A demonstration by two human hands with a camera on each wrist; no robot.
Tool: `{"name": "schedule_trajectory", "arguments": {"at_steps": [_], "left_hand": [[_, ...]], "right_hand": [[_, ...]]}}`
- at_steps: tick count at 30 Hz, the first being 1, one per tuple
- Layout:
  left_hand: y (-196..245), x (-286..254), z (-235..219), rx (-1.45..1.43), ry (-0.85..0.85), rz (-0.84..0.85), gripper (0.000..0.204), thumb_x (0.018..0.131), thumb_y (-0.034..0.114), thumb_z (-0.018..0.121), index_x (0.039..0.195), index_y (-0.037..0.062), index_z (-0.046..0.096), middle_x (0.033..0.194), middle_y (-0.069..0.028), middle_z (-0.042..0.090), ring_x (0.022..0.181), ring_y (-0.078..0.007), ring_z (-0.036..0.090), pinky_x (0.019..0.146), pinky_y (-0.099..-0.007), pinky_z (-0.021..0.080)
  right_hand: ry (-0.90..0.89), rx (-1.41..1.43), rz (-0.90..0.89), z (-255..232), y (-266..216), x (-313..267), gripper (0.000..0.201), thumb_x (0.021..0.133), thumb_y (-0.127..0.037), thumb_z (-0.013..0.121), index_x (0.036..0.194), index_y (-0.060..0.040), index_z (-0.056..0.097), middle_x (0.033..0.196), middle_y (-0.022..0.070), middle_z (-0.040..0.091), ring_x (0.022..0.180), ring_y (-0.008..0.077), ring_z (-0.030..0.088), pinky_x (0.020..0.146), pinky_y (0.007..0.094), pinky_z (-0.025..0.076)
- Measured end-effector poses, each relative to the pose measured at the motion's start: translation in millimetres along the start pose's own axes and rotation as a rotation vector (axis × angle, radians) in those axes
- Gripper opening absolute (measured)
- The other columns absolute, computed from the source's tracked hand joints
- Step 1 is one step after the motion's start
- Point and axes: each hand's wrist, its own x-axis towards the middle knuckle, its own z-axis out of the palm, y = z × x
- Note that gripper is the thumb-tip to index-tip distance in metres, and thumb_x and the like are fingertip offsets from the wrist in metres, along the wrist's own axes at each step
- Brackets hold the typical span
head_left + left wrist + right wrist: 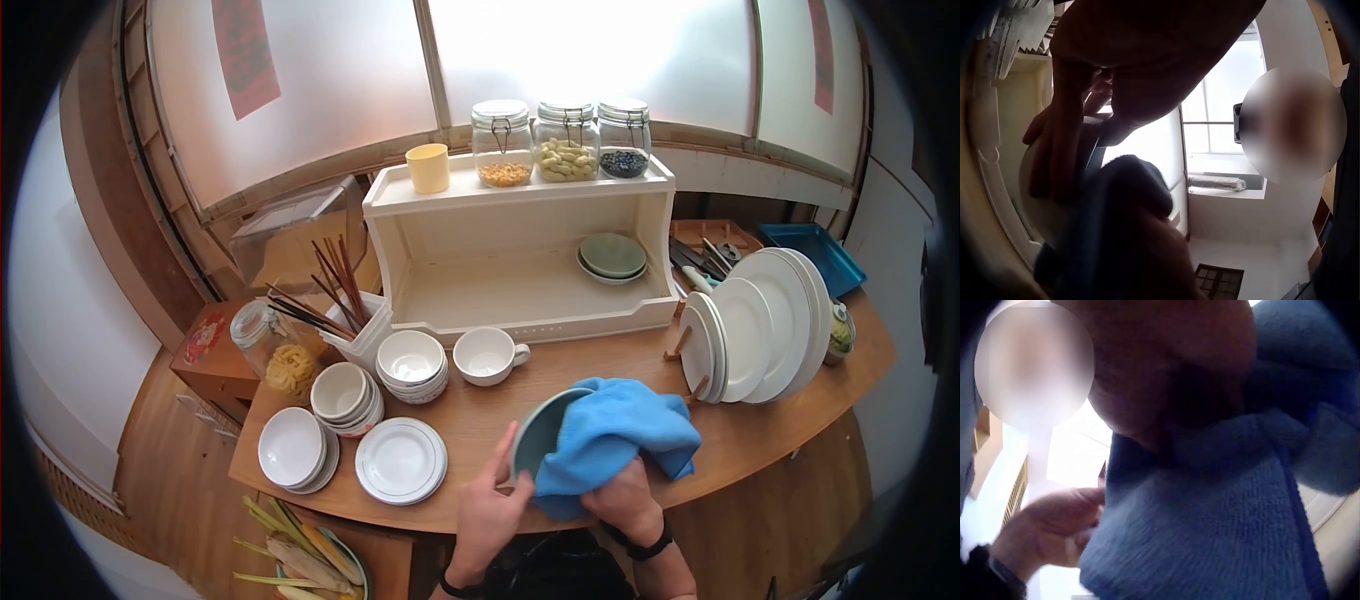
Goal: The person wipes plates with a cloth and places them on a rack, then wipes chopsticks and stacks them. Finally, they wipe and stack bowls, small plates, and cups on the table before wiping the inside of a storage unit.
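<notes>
A grey-green bowl point(537, 438) is held tilted above the front of the table. My left hand point(490, 510) grips it by its left side, thumb near the inner rim and fingers along the outside. Bunched over the bowl's right side is a blue cloth point(630, 425), which hides that part of it. My right hand point(625, 500) holds the cloth against the bowl, its fingertips covered by the folds. In the right wrist view the cloth point(1197, 525) hangs below the palm. The bowl's outer wall point(1036, 215) shows pale beneath the fingers in the left wrist view.
White plates point(765, 320) stand in a rack on the right. Stacked bowls point(412, 362), small plates point(400, 458) and a white cup point(486, 356) sit to the left. Behind is a cream shelf point(520, 325) with green dishes point(612, 256) inside and glass jars point(566, 145) on top.
</notes>
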Motion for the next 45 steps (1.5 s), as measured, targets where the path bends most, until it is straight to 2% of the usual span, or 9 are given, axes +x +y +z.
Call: {"name": "schedule_trajectory", "arguments": {"at_steps": [4,7,10,14,24,28,32,38,45], "left_hand": [[1,-5,5,0.190,-0.077,0.039,0.068,0.092,0.004,0.066,0.155,0.0114,0.040,0.093,-0.0097,0.075,0.077,-0.0065,0.068,0.067,-0.0227,0.057],[-4,-3,5,-0.035,-0.068,-0.057,0.067,0.092,0.012,0.070,0.154,0.0133,0.043,0.102,-0.0140,0.076,0.074,-0.0092,0.069,0.066,-0.0275,0.057],[-13,4,-3,-0.349,-0.140,-0.198,0.066,0.097,0.006,0.063,0.157,0.0127,0.035,0.111,-0.0135,0.072,0.083,-0.0147,0.071,0.070,-0.0279,0.060],[-3,10,-12,-0.523,-0.137,-0.153,0.068,0.098,-0.004,0.054,0.158,0.0092,0.024,0.120,-0.0249,0.065,0.097,-0.0319,0.072,0.077,-0.0455,0.066],[2,16,-37,-0.534,0.106,-0.046,0.057,0.103,0.001,0.044,0.154,0.0070,0.019,0.130,-0.0272,0.058,0.101,-0.0380,0.071,0.079,-0.0462,0.067],[2,14,-44,-0.542,0.116,-0.061,0.062,0.102,0.001,0.046,0.156,0.0075,0.016,0.128,-0.0265,0.059,0.100,-0.0383,0.071,0.077,-0.0469,0.067],[-8,13,-44,-0.495,0.060,-0.083,0.065,0.101,0.002,0.049,0.156,0.0073,0.015,0.128,-0.0261,0.059,0.098,-0.0385,0.072,0.074,-0.0468,0.067],[-18,13,-36,-0.477,-0.068,-0.195,0.065,0.103,0.006,0.049,0.157,0.0050,0.013,0.117,-0.0255,0.063,0.093,-0.0310,0.073,0.078,-0.0421,0.066],[-33,14,-38,-0.433,-0.061,-0.243,0.062,0.105,0.011,0.049,0.156,0.0019,0.014,0.114,-0.0241,0.065,0.091,-0.0299,0.073,0.078,-0.0405,0.066]], "right_hand": [[-0.404,0.051,0.080,10,12,-8,0.034,0.086,-0.007,0.060,0.118,0.0011,0.063,0.116,0.0252,0.065,0.111,0.0380,0.063,0.098,0.0428,0.050],[-0.690,-0.041,0.140,12,14,-14,0.027,0.087,-0.010,0.060,0.111,0.0009,0.064,0.111,0.0218,0.067,0.108,0.0361,0.064,0.094,0.0423,0.052],[-0.491,0.055,-0.095,6,12,-10,0.025,0.089,-0.006,0.055,0.112,0.0027,0.063,0.104,0.0217,0.067,0.101,0.0367,0.066,0.093,0.0438,0.052],[-0.358,-0.068,-0.142,-12,9,-7,0.021,0.087,-0.006,0.055,0.104,0.0019,0.065,0.098,0.0189,0.068,0.099,0.0352,0.065,0.089,0.0435,0.053],[-0.745,-0.613,-0.123,-60,75,-22,0.009,0.079,-0.011,0.060,0.076,-0.0050,0.067,0.084,0.0088,0.068,0.093,0.0269,0.062,0.090,0.0370,0.045],[-0.804,-0.469,-0.060,-85,74,-12,0.013,0.083,-0.013,0.064,0.091,-0.0036,0.066,0.081,0.0103,0.068,0.085,0.0290,0.064,0.083,0.0399,0.048],[-0.564,-0.458,0.039,-115,4,43,0.027,0.084,-0.020,0.073,0.104,-0.0042,0.064,0.094,0.0113,0.069,0.089,0.0282,0.065,0.083,0.0387,0.049],[-0.576,-0.436,-0.634,-43,9,43,0.033,0.087,-0.016,0.063,0.117,-0.0023,0.063,0.126,0.0154,0.064,0.109,0.0282,0.062,0.088,0.0377,0.048],[-0.687,-0.558,-0.775,-14,19,45,0.024,0.086,-0.016,0.058,0.102,0.0009,0.064,0.111,0.0161,0.069,0.105,0.0275,0.065,0.085,0.0367,0.050]]}}
